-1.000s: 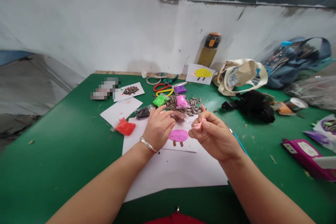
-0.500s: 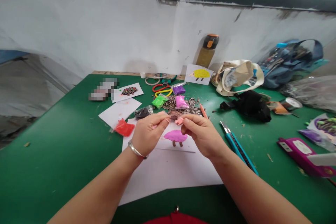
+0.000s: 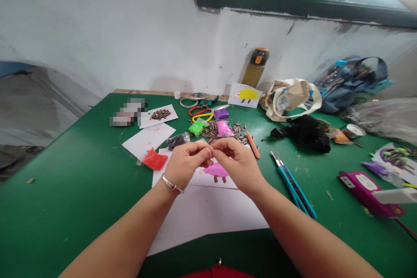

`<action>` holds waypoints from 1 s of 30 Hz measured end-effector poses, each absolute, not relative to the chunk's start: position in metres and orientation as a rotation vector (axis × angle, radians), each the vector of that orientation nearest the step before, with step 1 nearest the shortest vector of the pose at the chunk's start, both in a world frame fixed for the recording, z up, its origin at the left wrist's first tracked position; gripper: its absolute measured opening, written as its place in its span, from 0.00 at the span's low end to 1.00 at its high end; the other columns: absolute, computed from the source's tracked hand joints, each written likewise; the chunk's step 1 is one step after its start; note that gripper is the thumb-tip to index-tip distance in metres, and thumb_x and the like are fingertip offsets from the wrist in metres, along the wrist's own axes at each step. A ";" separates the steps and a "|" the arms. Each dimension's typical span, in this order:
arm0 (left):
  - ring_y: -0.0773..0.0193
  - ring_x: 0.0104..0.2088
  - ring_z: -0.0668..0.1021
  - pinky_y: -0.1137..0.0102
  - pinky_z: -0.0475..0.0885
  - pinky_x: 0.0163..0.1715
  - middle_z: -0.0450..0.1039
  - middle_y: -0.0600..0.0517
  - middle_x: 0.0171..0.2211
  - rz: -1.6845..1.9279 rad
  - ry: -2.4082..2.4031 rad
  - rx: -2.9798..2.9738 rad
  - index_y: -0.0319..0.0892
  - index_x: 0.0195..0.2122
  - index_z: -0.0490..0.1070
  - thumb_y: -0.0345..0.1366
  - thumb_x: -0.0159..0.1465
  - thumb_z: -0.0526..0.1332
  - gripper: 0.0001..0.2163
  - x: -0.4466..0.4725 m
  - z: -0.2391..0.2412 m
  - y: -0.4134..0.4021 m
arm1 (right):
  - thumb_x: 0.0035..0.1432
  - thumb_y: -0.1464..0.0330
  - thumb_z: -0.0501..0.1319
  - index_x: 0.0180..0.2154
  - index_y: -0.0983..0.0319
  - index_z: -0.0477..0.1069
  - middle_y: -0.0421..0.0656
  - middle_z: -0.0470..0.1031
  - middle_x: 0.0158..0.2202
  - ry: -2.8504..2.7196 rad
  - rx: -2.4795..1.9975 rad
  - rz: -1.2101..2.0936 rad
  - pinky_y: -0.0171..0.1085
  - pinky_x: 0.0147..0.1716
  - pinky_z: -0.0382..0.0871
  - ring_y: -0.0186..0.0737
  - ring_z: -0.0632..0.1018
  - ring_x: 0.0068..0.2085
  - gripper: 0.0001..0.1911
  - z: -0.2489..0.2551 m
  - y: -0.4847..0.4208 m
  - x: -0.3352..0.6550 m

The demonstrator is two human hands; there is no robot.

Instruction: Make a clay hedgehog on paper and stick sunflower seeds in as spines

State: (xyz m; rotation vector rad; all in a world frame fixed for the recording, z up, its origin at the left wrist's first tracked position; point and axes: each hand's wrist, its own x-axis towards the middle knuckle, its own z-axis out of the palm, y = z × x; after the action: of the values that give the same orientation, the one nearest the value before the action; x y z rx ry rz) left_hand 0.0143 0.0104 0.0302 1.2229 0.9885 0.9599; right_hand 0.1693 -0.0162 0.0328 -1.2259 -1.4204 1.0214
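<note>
My left hand (image 3: pixel 187 165) and my right hand (image 3: pixel 236 163) meet fingertip to fingertip above a white sheet (image 3: pixel 208 208). Both are closed in a pinch on a small bit of pink clay, which their fingers almost wholly hide. Just beneath them on the paper lies a flat magenta clay shape (image 3: pixel 216 170) with two brown legs. A silver bracelet sits on my left wrist. A heap of sunflower seeds (image 3: pixel 215 130) lies just beyond the hands.
Small bags of red (image 3: pixel 154 159), green (image 3: pixel 197 127), magenta (image 3: pixel 224 127) and purple (image 3: pixel 221 113) clay lie around the seeds. An orange pencil (image 3: pixel 253 144) and blue utility knives (image 3: pixel 291 184) lie to the right. Scissors, a bottle, bags and a purple box sit farther off.
My hands have come together from apart. The right hand moved left with the pink clay, and both now pinch it. The pencil and the knives now show on the table.
</note>
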 end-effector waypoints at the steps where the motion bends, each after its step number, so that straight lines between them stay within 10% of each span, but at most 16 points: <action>1: 0.70 0.24 0.73 0.74 0.71 0.25 0.72 0.52 0.22 0.958 0.977 1.206 0.36 0.30 0.76 0.39 0.57 0.66 0.10 0.014 0.029 0.011 | 0.57 0.66 0.60 0.37 0.59 0.72 0.41 0.72 0.35 -1.445 -1.226 0.991 0.35 0.28 0.70 0.36 0.74 0.32 0.06 0.032 -0.016 0.169; 30: 0.72 0.22 0.71 0.74 0.67 0.24 0.70 0.53 0.24 0.703 0.985 0.990 0.34 0.30 0.75 0.41 0.50 0.69 0.14 0.020 0.025 0.015 | 0.59 0.70 0.58 0.40 0.58 0.73 0.40 0.75 0.34 -1.611 -1.214 0.727 0.36 0.35 0.68 0.36 0.74 0.35 0.08 0.007 -0.017 0.181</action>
State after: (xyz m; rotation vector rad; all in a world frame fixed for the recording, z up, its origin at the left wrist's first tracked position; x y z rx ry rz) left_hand 0.0196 0.0149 0.0249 0.9896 0.9848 0.7026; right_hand 0.1814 -0.0166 0.0067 -1.2140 -1.6108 0.7273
